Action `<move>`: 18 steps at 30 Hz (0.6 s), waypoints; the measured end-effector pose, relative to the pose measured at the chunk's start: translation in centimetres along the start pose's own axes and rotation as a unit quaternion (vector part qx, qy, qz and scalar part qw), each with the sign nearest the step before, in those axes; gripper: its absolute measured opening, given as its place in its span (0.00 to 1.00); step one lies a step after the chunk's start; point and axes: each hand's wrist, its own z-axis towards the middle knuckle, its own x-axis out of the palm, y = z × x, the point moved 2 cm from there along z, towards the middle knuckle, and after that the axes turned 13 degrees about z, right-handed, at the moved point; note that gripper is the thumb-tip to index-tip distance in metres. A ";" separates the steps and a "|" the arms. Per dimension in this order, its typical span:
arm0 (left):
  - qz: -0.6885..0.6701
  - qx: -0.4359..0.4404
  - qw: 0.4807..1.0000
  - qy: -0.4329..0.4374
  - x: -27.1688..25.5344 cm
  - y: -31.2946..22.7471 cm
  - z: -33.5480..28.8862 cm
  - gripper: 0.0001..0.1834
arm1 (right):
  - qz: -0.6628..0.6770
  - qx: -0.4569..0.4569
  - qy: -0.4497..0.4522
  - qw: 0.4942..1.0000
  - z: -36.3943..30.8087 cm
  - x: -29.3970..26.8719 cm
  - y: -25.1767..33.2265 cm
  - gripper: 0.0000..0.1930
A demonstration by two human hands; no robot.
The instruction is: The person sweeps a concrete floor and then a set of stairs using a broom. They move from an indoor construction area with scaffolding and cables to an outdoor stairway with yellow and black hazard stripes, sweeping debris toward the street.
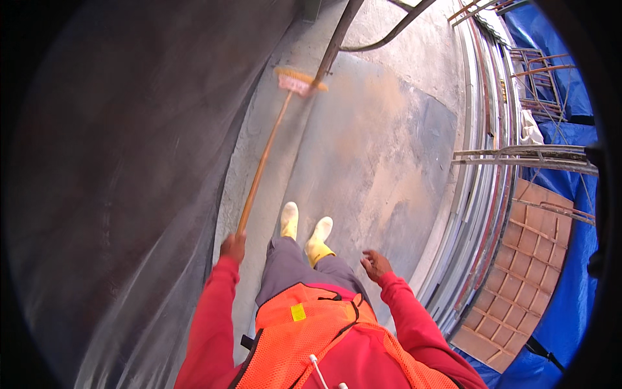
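Note:
My left hand (233,247) is wrapped round the end of a long wooden broom handle (262,162). The handle slants up and away to a broom head (297,84) with a pinkish block and yellowish bristles, slightly blurred, down at floor level beside a metal pole. My right hand (376,265) hangs free over the floor with its fingers loosely bent and apart, touching nothing. Below my hands are my yellow boots (318,243), standing on a grey sheet (363,149) dusted with brown dirt.
Dark plastic sheeting (129,162) hangs along the left. Metal scaffold poles (337,42) stand ahead. Long metal profiles (476,214) lie stacked at the right, with a wooden grid panel (515,279) and blue tarpaulin (576,305) beyond. A scaffold bar (531,155) juts in from the right.

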 end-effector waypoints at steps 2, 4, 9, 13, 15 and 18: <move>0.038 -0.031 0.998 0.039 -1.0 3.5 -4.9 0.36 | 0.011 0.028 -0.011 0.999 -0.9 -0.2 -1.8 0.22; 0.046 -0.069 0.994 0.073 -0.8 6.5 -9.2 0.35 | -0.001 0.059 -0.027 0.998 -2.1 0.0 -3.8 0.23; 0.009 -0.088 0.996 0.013 2.4 8.3 -7.7 0.33 | -0.021 0.138 -0.043 0.989 -3.9 0.8 -7.1 0.23; 0.060 -0.054 0.997 -0.001 1.7 4.9 -2.4 0.33 | 0.024 0.142 -0.068 0.987 -2.7 0.4 -5.0 0.22; -0.004 -0.090 0.994 0.068 0.4 1.6 0.5 0.33 | 0.041 0.102 -0.076 0.991 -1.6 0.1 -2.8 0.23; -0.056 -0.080 0.992 0.083 -1.4 -6.3 7.9 0.35 | 0.065 0.095 -0.041 0.993 0.6 -0.7 0.8 0.23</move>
